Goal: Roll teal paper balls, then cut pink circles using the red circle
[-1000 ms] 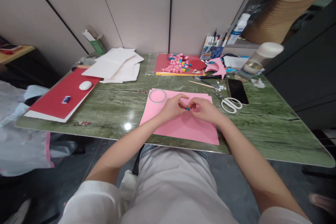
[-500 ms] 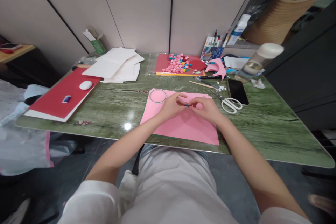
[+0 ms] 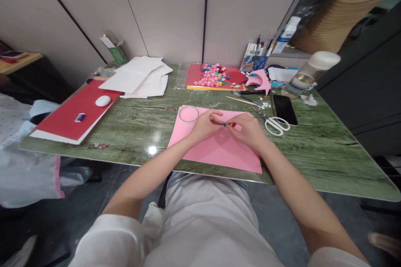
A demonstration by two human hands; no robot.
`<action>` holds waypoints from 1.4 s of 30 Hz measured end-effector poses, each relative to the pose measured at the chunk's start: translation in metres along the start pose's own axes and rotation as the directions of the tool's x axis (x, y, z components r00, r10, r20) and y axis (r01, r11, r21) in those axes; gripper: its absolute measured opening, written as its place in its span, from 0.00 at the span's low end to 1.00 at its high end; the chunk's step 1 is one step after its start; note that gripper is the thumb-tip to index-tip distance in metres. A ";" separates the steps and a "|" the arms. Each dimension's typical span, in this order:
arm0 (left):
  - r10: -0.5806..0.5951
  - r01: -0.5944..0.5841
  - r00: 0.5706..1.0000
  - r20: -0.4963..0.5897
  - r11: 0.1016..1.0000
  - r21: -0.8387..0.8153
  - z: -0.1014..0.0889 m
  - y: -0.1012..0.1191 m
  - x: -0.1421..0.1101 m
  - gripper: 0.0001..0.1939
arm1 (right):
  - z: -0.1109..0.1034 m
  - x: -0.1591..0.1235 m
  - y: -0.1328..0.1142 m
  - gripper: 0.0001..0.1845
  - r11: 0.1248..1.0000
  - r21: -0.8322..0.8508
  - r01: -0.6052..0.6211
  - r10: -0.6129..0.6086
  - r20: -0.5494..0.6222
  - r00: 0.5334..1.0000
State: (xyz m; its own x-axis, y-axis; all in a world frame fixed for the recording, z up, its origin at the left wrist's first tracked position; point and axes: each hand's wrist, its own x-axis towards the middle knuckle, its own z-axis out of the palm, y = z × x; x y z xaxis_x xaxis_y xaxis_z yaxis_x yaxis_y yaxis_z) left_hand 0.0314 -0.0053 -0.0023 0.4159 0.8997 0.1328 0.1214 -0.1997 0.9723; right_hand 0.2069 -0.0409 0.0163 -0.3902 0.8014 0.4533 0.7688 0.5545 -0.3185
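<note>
Between the fingertips of my two hands is a tiny blue piece (image 3: 223,124), too small to make out fully; it resembles the small blue bits in the pile at the back. My left hand (image 3: 206,124) pinches it from the left, thumb and fingers curled. My right hand (image 3: 247,128) meets it from the right with thumb and forefinger pinched. Both hands hover over a pink sheet of paper (image 3: 216,154). A clear ring-shaped disc (image 3: 188,114) lies on the sheet's upper left corner, beside my left hand. White-handled scissors (image 3: 277,125) rest right of my right hand.
Pink, blue and yellow small folded pieces (image 3: 213,77) are heaped on red paper at the back. A phone (image 3: 284,109), a bottle (image 3: 308,74) and a pointed wooden stick (image 3: 240,100) lie or stand to the right. White sheets (image 3: 134,75) and a red sheet (image 3: 72,112) are at left.
The fingers of my right hand have shifted slightly around the blue piece. My left hand and the other things stay where they were.
</note>
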 end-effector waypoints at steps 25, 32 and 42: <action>0.108 -0.099 0.989 -0.098 0.991 0.092 0.008 0.002 -0.007 0.19 | 0.004 -0.001 -0.006 0.04 0.962 -0.265 0.070 -0.087 -0.054 0.995; 0.002 -0.010 0.996 -0.087 0.996 -0.087 0.006 0.002 -0.003 0.19 | 0.002 0.000 -0.010 0.03 0.986 -0.166 0.029 -0.045 -0.092 0.995; -0.282 0.295 0.954 0.099 0.832 -0.470 -0.007 0.009 0.002 0.22 | -0.007 0.004 -0.013 0.05 0.956 0.220 -0.195 0.233 -0.165 0.958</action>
State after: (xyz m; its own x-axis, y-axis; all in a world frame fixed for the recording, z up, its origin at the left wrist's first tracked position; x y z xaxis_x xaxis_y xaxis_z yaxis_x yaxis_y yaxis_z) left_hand 0.0271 -0.0030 0.0080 0.4516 0.8766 -0.1665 -0.2005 0.2815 0.9384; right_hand 0.1985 -0.0470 0.0279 -0.1112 0.8602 0.4978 0.6996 0.4235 -0.5756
